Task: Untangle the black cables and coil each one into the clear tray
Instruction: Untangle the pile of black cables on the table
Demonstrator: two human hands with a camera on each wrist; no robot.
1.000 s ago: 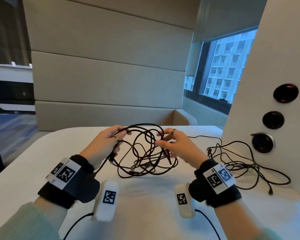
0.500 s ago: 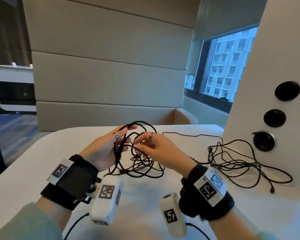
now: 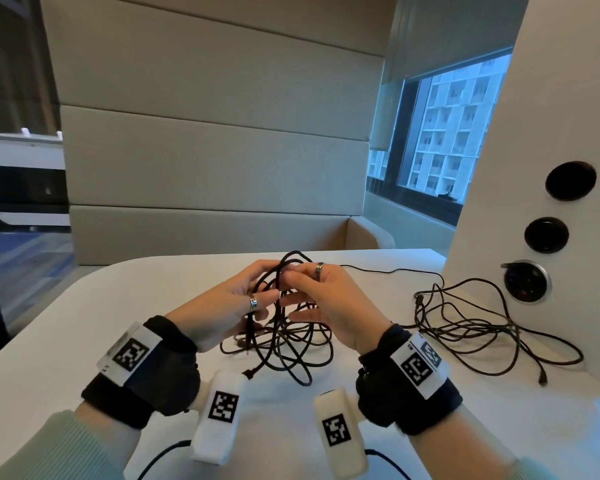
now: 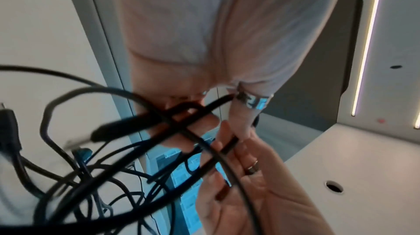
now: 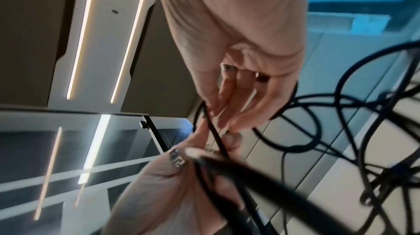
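A person sits at a white bench [image 3: 84,323], both hands raised just above it and meeting at the middle of the head view. Each wrist wears a black strap with a white square-patterned tag.

On the left, the left hand [image 3: 222,306] wears a ring, and its grip is closed on the tangle of black cables [image 3: 284,341]: the fingers curl round several strands at the top of the bundle. In the left wrist view, strands cross over the fingers [image 4: 200,122] of this hand, and one plug end juts out to the side.

In the middle, the tangle hangs from the two hands in loose loops, its lower loops resting on the bench between the wrists. One loop arches up above the fingertips.

Just right of it, the right hand [image 3: 329,306], also ringed, pinches a strand between thumb and fingers, right against the left hand's fingertips. The right wrist view shows the strand running between its fingers [image 5: 227,95], though the picture is blurred.

Farther right, well apart from the held bundle, a second heap of black cables [image 3: 475,327] lies spread on the bench, one thin lead trailing back toward the middle. It sits beside a white wall panel [image 3: 551,133] with three round sockets [image 3: 526,281].

The clear tray shows in none of the views.
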